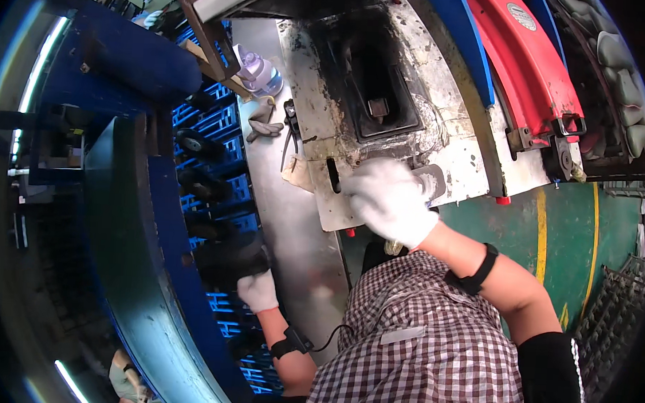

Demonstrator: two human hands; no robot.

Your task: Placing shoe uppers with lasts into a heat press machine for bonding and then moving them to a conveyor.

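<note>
My left hand (pixel 258 291), in a white glove, is closed on the end of a dark, blurred object (pixel 226 258) at the left edge of the metal bench (pixel 294 251). The object's kind is not clear. My right hand (pixel 392 203), also white-gloved, is over the near edge of a stained pale plate (pixel 318 150). Motion smears its fingers, so its grip cannot be read. Right beside it is a grey rounded piece (pixel 433 182), partly covered by the hand. Farther back, the plate has a blackened recess (pixel 373 69) with a small metal block (pixel 378 107) inside.
Pliers (pixel 291 123), a grey glove (pixel 263 122) and a purple bottle (pixel 260 74) stand left of the plate. Blue racks (pixel 226 153) with dark items line the left, beside a blue machine frame (pixel 168 222). A red machine arm (pixel 526 66) rises at right. Another person (pixel 127 381) is lower left.
</note>
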